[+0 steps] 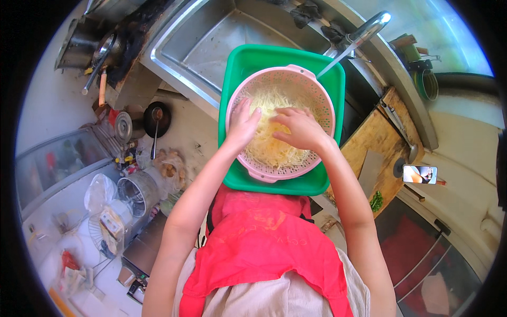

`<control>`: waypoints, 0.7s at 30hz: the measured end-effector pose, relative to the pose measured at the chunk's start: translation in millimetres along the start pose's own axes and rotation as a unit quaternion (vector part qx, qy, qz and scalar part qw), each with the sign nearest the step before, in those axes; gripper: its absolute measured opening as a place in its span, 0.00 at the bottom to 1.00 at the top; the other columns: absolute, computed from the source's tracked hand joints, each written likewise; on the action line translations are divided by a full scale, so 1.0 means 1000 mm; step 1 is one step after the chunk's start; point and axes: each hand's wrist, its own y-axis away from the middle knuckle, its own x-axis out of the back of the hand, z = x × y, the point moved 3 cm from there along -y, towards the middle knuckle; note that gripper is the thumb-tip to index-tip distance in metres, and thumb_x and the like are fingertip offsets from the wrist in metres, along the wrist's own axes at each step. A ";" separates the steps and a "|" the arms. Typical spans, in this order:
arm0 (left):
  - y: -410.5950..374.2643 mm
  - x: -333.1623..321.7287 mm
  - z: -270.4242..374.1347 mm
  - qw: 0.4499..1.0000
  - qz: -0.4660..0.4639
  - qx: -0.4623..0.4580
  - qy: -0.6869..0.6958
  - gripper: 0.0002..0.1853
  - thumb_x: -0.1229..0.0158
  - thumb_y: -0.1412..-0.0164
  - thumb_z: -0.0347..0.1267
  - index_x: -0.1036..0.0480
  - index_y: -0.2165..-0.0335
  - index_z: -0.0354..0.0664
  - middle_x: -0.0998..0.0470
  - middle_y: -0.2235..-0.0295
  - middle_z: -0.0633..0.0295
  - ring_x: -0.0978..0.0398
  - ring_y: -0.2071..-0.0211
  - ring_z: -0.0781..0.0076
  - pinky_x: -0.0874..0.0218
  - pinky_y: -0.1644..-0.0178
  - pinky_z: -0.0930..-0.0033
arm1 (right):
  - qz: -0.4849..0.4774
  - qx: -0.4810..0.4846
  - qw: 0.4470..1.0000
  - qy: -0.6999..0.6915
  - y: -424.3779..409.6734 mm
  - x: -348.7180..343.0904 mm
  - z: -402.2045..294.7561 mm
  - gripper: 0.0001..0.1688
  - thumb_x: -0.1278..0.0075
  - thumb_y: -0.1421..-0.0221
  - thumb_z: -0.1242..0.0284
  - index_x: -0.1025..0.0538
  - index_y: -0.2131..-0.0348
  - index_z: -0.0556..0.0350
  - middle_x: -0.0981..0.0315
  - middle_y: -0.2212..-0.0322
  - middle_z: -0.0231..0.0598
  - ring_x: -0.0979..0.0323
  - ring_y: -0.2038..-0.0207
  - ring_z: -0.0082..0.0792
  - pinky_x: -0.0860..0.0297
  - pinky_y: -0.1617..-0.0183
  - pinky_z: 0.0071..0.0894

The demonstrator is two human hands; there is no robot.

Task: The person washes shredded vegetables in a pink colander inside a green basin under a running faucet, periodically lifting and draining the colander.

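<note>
A pink plastic colander [253,166] sits inside a green rectangular plastic basin [241,59] at the sink's near edge. Thin, pale yellow vegetable shreds [277,156] fill its middle. My left hand [242,123] lies along the left side of the shreds, thumb apart from the fingers. Spread fingers of my right hand [298,127] reach over the shreds from the right, touching them or just above. Neither hand shows a clear grip. From the chrome faucet [370,29], a thin stream of water [334,63] runs down to the colander's upper right rim.
Beyond the basin is a stainless steel sink [222,39]. At right, a wooden cutting board [358,152] bears a cleaver [371,168], a ladle [412,150] and chopped greens [376,201]; a phone [420,174] stands beside it. A black wok [157,115] and clutter lie left.
</note>
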 end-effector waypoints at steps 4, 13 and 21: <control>-0.009 -0.040 0.008 0.957 -0.033 -0.013 -0.286 0.38 0.53 0.36 0.50 0.48 0.36 0.40 0.54 0.33 0.48 0.60 0.33 0.39 0.63 0.33 0.38 | 0.093 -0.075 0.991 -0.054 0.024 -0.019 0.017 0.31 0.50 0.42 0.63 0.35 0.40 0.47 0.44 0.39 0.55 0.45 0.37 0.55 0.47 0.35 0.56; -0.023 -0.057 0.031 0.865 -0.111 -0.167 -0.460 0.42 0.49 0.41 0.55 0.49 0.34 0.51 0.55 0.32 0.61 0.62 0.31 0.47 0.66 0.37 0.23 | 0.241 -0.182 0.936 -0.182 0.038 -0.010 0.038 0.32 0.55 0.37 0.62 0.38 0.40 0.62 0.47 0.38 0.60 0.49 0.34 0.52 0.50 0.32 0.44; 0.010 -0.079 0.028 0.824 -0.187 -0.221 -0.488 0.40 0.49 0.42 0.50 0.47 0.35 0.50 0.56 0.32 0.56 0.64 0.32 0.42 0.78 0.36 0.25 | 0.200 -0.244 0.922 -0.227 -0.003 -0.049 0.034 0.41 0.59 0.40 0.47 0.39 0.38 0.54 0.53 0.35 0.54 0.54 0.33 0.53 0.58 0.32 0.62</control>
